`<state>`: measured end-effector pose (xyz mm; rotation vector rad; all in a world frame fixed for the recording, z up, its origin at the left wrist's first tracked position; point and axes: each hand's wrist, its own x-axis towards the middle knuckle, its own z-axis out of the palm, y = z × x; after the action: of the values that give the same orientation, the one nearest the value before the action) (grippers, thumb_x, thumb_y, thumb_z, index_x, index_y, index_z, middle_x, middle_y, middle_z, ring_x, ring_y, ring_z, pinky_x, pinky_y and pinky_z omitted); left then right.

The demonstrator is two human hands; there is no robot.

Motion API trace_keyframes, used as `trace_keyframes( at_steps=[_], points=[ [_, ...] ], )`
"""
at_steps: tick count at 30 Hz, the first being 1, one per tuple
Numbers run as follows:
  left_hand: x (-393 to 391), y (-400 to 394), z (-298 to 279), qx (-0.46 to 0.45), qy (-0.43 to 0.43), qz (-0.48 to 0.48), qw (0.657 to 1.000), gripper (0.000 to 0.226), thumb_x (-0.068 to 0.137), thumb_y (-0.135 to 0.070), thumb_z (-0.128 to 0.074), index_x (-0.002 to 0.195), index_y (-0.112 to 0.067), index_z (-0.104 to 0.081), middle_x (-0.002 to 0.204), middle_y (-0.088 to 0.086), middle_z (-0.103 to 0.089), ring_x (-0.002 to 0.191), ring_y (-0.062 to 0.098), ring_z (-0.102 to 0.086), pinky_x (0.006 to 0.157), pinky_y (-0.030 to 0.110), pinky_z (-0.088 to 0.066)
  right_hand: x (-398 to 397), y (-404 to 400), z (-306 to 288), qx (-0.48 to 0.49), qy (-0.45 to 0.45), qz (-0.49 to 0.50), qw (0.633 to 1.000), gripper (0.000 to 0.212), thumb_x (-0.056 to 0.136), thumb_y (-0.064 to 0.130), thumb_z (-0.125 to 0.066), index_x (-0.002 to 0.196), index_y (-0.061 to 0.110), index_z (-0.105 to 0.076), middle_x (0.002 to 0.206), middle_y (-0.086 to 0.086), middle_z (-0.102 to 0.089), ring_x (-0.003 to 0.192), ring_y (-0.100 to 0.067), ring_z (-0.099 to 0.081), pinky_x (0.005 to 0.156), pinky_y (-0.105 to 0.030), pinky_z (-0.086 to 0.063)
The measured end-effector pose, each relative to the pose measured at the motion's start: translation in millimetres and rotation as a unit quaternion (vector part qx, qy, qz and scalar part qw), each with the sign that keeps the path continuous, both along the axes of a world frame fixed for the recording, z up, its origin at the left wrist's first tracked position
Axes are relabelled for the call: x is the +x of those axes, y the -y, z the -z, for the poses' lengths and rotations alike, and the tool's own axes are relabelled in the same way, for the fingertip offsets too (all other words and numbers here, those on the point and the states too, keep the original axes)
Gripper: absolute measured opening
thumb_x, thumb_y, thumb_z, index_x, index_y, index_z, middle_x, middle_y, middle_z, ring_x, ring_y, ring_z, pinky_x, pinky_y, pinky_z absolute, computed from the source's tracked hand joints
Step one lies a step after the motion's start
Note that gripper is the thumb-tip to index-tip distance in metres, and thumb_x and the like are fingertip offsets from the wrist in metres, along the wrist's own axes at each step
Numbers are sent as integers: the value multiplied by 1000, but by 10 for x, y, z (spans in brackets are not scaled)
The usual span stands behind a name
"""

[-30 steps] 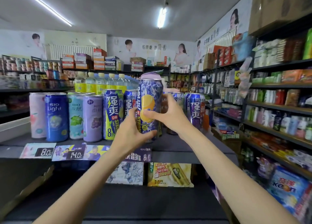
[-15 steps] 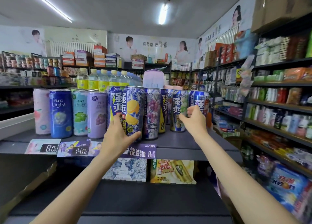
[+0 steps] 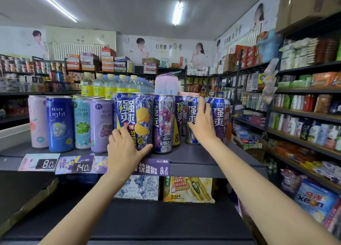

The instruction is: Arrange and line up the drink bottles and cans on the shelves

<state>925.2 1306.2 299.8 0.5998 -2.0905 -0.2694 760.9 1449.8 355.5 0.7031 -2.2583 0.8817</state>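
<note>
Head view: left grip grasping lemon can; right grip released, touching cans.

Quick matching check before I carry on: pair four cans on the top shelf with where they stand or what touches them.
Things:
1. lemon can
2. RIO Light can
3. pink can
4. grape can

Places:
A. far left end of the row
B. in the grip of the left hand
C. second from the left, deep blue
D. between the lemon can and the right hand

Pairs: 1-B, 2-C, 3-A, 4-D
</note>
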Motion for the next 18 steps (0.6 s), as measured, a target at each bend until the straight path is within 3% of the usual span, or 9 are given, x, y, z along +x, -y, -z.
trace_keyframes(
  at_steps=[3,6,8,13,18],
  points=[
    [-5,35,8,-3,-2,11,1000,88,67,-45,-77,126,8,-39,111,25,-46,104,41,-46,84,49,-41,-15,63,131,50,11,65,997,98,86,12,-64,148,10,12,154,-21,-7,135,-40,-30,99,-40,-41],
    [-23,63,18,-1,-14,23,1000,86,66,-42,-78,125,7,-40,111,25,-46,105,41,-45,86,49,-40,-69,72,221,79,-11,105,991,95,89,13,-62,146,3,14,151,-23,-15,122,-36,-49,87,-35,-49],
    [-37,78,29,1,-22,33,999,85,65,-40,-79,124,8,-40,110,25,-46,104,41,-45,87,49,-40,-93,68,219,86,19,99,991,98,88,17,-64,146,1,13,150,-22,-20,116,-34,-55,83,-35,-50],
    [-53,106,29,9,-38,61,997,82,64,-36,-81,120,7,-40,110,23,-45,104,39,-43,89,44,-38,-162,148,176,80,82,82,990,93,89,21,-62,145,-5,7,138,-23,-38,118,-35,-52,89,-38,-46],
    [-60,119,25,11,-47,70,996,81,64,-36,-81,120,7,-40,110,22,-45,104,37,-43,90,42,-38,-211,269,171,39,131,59,989,79,89,20,-61,143,-7,-10,137,-25,-40,123,-39,-46,96,-43,-41]
  ],
)
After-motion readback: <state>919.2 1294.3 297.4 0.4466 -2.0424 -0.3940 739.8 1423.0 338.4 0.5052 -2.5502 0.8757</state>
